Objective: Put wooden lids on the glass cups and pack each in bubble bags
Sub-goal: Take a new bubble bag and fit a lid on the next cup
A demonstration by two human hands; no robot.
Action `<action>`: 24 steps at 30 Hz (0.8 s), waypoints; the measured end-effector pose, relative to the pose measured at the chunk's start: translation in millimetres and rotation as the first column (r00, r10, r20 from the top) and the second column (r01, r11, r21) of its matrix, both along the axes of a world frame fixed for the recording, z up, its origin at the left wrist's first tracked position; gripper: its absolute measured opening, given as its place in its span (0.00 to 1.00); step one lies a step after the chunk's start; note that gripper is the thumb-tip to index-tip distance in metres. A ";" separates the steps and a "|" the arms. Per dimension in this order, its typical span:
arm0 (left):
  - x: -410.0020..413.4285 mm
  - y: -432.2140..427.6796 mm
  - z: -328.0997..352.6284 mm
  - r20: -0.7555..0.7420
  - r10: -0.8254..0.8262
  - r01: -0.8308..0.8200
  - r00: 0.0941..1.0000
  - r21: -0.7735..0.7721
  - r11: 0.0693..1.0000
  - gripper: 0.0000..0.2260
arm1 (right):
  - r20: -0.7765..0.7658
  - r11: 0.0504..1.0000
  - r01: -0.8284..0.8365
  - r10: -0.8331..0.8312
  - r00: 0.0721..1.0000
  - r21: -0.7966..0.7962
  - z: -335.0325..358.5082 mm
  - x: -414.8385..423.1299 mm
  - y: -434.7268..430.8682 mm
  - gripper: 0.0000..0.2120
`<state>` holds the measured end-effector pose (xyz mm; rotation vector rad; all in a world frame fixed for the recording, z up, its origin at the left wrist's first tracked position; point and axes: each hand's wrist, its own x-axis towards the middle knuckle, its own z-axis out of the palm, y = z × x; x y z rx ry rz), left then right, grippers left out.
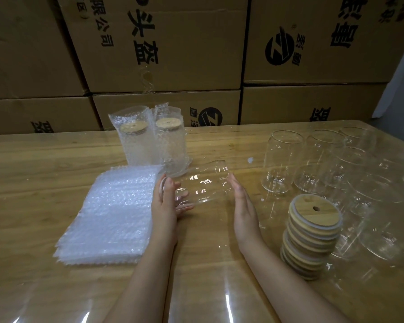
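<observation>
Lying sideways between left hand (165, 207) and right hand (243, 202): glass cup (205, 185)

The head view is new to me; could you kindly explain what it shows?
No machine here: a person wears one camera on the head, looking down at their bare hands. The left hand curls its fingers round one end of a glass cup held sideways; the right hand presses flat against the other end. On the table lie a pile of bubble bags at left, two bagged lidded cups behind it, empty glass cups and a stack of wooden lids at right. Cardboard boxes stand behind.
</observation>
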<state>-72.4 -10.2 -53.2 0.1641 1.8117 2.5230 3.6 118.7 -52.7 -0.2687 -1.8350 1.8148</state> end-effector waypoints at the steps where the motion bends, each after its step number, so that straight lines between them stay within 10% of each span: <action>1: 0.2 0.0 0.1 -0.003 0.001 -0.001 1.000 0.002 1.000 0.22 | 0.007 1.000 0.002 -0.002 1.000 -0.005 -0.8 -0.5 0.3 0.14; 24: 0.9 1.8 0.6 -0.031 -0.032 0.029 0.999 -0.088 0.996 0.20 | 0.002 0.989 0.071 -0.071 0.997 -0.133 9.1 1.5 -1.2 0.15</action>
